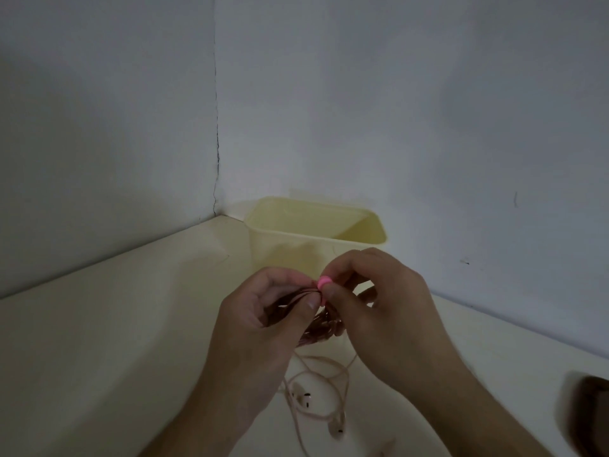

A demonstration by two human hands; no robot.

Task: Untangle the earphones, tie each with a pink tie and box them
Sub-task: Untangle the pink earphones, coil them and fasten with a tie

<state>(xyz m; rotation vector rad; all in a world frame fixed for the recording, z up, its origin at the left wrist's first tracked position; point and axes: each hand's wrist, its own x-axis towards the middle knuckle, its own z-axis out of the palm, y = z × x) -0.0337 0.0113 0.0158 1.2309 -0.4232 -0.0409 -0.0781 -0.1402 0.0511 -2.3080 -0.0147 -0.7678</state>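
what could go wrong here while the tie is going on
The pink tie is only pinched between the fingertips of the right hand, so it could slip off before it closes round the coiled cable that the left hand holds. The loose earphones on the table lie right under the hands and could snag. The box looks empty.

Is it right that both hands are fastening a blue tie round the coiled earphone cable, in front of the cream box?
Not quite: the tie is pink, not blue, as the head view shows. Both hands, left hand and right hand, do work it round the coiled earphone cable, before the cream box.
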